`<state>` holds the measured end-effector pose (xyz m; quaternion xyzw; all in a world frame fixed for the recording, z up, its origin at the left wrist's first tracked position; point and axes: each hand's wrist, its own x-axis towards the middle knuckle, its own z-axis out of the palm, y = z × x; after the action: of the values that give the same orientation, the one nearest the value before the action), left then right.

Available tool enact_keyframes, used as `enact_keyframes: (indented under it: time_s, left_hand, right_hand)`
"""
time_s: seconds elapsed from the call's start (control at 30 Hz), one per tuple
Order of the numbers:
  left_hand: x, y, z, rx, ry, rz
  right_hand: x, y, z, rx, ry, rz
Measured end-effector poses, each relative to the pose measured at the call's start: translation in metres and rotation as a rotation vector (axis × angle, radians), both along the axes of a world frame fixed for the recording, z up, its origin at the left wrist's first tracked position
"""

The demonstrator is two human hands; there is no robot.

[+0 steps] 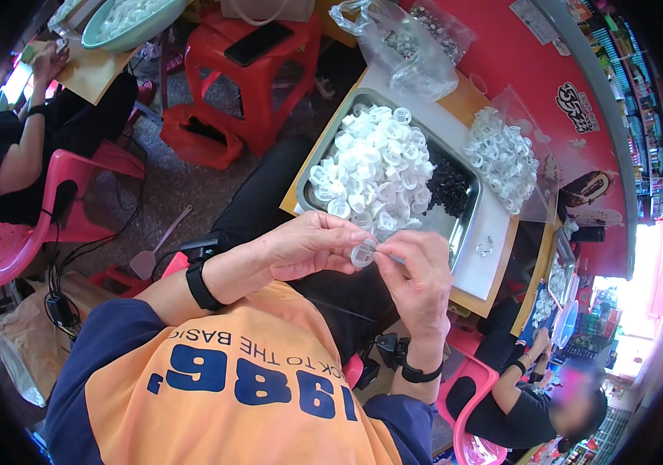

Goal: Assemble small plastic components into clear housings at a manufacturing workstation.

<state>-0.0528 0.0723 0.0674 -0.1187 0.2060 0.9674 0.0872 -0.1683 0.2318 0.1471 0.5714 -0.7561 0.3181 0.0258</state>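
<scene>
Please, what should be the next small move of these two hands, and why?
Perhaps steady the clear plastic piece with the left hand and press it gently with the right hand, because both already pinch it. Whether anything is fitted inside is too small to tell.

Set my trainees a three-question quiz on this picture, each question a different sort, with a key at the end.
1. True or false: in the metal tray, small black parts lie to the right of the heaped white pieces.
2. What lies on the red stool? A) a green bowl; B) a black phone; C) a yellow mug.
3. Name what the left hand and the right hand hold together.

Key:
1. True.
2. B.
3. A small, clear plastic ring.
</scene>
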Motion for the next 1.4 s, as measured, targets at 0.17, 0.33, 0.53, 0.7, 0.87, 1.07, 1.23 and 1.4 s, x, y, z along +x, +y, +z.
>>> enact_keyframes:
  time_s: [0.17, 0.33, 0.53, 0.7, 0.87, 1.07, 1.23, 1.4]
  left_hand:
    - [-0.001, 0.001, -0.001, -0.023, 0.002, 0.004]
    - [-0.001, 0.001, -0.002, -0.058, -0.005, 0.014]
    - [0.000, 0.002, 0.000, -0.129, -0.027, 0.024]
    - [0.000, 0.003, 0.002, -0.157, -0.030, 0.029]
    - [0.001, 0.004, -0.001, -0.203, -0.053, 0.027]
    - [0.004, 0.004, -0.002, -0.252, -0.035, -0.014]
    - [0.003, 0.003, -0.009, -0.152, -0.012, -0.022]
    - [0.002, 0.003, -0.003, -0.111, -0.005, -0.007]
  right_hand:
    - [0.000, 0.001, 0.001, 0.035, 0.060, 0.038]
    - [0.002, 0.000, 0.002, 0.062, 0.106, 0.052]
    - [0.006, 0.000, 0.003, 0.072, 0.220, 0.048]
    - [0.009, 0.002, 0.001, 0.113, 0.313, 0.036]
    - [0.010, 0.002, -0.004, 0.113, 0.329, 0.049]
    - [0.013, 0.003, -0.008, 0.096, 0.320, 0.064]
    - [0.010, 0.002, -0.015, 0.089, 0.160, 0.057]
    - [0.015, 0.006, -0.025, 0.050, -0.942, -0.207]
